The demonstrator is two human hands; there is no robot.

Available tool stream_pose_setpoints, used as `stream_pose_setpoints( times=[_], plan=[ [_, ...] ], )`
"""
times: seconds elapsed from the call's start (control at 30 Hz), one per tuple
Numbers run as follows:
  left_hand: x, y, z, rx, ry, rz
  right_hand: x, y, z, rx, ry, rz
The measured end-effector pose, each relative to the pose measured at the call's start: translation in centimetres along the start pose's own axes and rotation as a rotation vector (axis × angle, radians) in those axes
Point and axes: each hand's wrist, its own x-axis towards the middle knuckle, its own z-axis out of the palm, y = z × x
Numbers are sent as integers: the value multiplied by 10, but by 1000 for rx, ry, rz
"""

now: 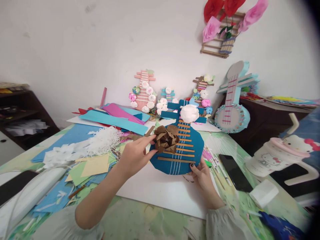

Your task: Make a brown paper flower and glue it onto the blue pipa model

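while your right hand (203, 175) grips the blue paper lute (186, 156) at its 5 o'clock rim above the white sheet (160, 191), your left hand (135, 155) pinches the brown paper flower (166, 139) at its 9 o'clock, white flower (189, 113) at the lute's 12 o'clock

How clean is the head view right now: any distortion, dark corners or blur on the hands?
Head view: even, soft light, no glare; wide-lens bending and a dark vignette at the right corners; left hand, right hand and the blue paper lute are sharp, edges slightly soft.

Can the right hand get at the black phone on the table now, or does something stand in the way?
Probably yes, once it lets go. The right hand holds the blue paper instrument by its lower edge, and the black phone lies flat just beside it; only thin sticks lie between them.
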Motion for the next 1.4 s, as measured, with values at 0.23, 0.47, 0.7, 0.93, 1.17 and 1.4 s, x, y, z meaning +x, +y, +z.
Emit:
stream_pose_setpoints(
  times=[0.23, 0.47, 0.7, 0.93, 1.17, 1.4],
  plan=[
    [-2, 4, 11, 26, 112, 51, -1, 1, 5, -10, -23, -20],
    [-1, 8, 11, -60, 85, 70, -1, 1, 6, 27, -11, -16],
    [-2, 5, 11, -220, 43, 15, -1, 2, 5, 31, 2, -14],
    [0, 8, 18, -681, 134, -520, -2, 6, 4, 8, -17, -3],
    [2, 11, 19, -778, 106, -645, -3, 7, 2, -56, -9, -24],
    [4, 13, 19, -806, 57, -663, -4, 4, 6, -67, 42, -65]
  ],
)
